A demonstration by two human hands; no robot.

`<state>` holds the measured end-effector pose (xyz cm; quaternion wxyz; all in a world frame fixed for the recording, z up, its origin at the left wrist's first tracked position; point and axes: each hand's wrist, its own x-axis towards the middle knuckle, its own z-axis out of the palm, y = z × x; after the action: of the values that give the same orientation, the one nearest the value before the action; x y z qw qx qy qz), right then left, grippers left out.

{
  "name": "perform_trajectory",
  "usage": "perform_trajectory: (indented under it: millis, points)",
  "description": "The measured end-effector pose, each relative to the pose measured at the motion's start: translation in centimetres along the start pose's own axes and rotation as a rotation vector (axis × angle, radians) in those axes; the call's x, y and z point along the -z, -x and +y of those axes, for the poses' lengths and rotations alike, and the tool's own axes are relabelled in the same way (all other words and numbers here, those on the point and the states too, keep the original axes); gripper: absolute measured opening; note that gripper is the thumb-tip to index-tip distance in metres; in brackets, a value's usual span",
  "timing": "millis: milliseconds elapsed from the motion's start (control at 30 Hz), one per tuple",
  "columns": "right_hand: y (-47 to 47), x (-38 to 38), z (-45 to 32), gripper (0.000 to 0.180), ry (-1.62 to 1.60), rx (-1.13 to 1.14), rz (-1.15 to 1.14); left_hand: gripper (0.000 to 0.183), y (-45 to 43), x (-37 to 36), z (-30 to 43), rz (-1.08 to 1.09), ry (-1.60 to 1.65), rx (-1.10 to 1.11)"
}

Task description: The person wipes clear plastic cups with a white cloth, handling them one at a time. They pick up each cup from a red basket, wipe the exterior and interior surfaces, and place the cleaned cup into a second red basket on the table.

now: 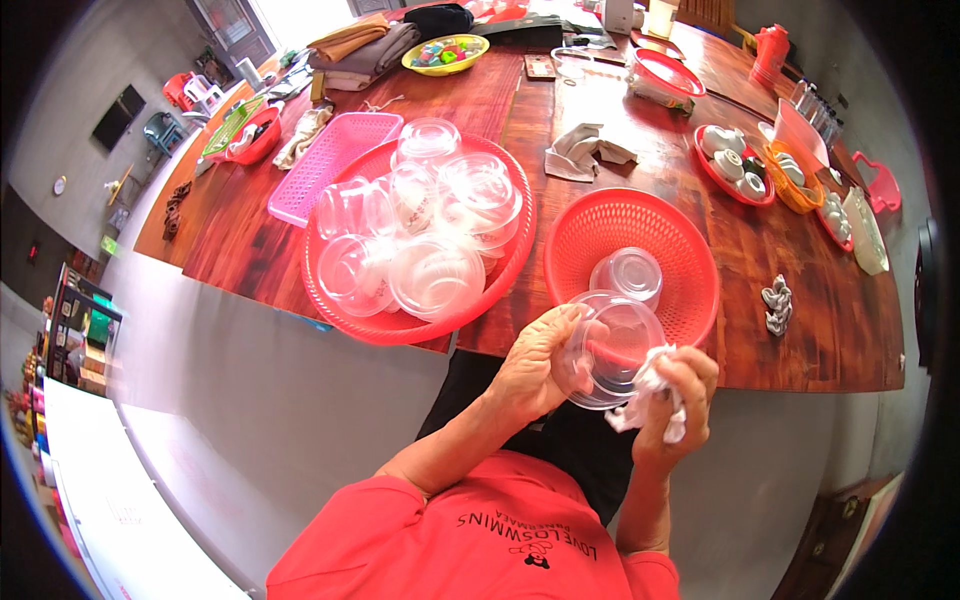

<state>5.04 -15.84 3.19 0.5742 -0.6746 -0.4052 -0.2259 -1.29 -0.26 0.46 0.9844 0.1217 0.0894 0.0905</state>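
My left hand (541,364) holds a clear plastic bowl (619,337) by its left side, over the near edge of a red perforated basket (577,217). My right hand (684,401) grips a crumpled white cloth (637,412) against the bowl's right rim. Inside that basket another clear plastic container (634,274) rests with its round base up. To the left, a wide red basket (517,195) is heaped with several clear plastic bowls (437,276), some of them bearing print.
A pink perforated tray (330,154) lies behind the heaped basket. A folded cloth (589,152) and a crumpled rag (778,304) lie on the wooden table (825,352). Teaware stands in a red tray (731,187) at the right. Farther back is a yellow bowl (442,69) of small colourful items.
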Motion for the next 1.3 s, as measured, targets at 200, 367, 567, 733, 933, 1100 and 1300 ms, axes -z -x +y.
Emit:
perform_trajectory:
  millis: [200,367,567,733,933,1100,1300]
  points:
    - [2.5,-0.9,2.6,0.022,-0.426,-0.582,0.208,0.026,0.1,0.1,-0.3,-0.052,-0.133,-0.04]
    - [2.5,-2.1,1.8,0.028,-0.806,-0.835,0.265,0.031,0.3,-1.2,-0.6,0.009,-0.289,-0.247]
    - [2.5,-2.1,2.6,0.022,-0.92,-0.821,0.279,0.031,0.8,-0.6,-0.5,-0.07,-0.433,-0.291]
    - [1.0,-2.0,2.4,0.019,-0.847,-0.748,0.359,0.061,2.2,-2.1,-0.1,-0.088,-1.25,-0.618]
    - [0.7,-2.1,2.0,0.017,-0.7,-0.665,0.273,0.101,2.4,-3.3,0.3,-0.224,-1.774,-0.986]
    - [0.1,-2.7,1.3,0.023,-0.844,-0.604,0.202,0.101,4.1,-3.3,3.3,-0.226,-1.711,-0.974]
    - [0.2,-2.9,1.7,0.026,-0.845,-0.526,0.166,0.104,8.1,-0.1,9.4,0.266,-1.464,-1.305]
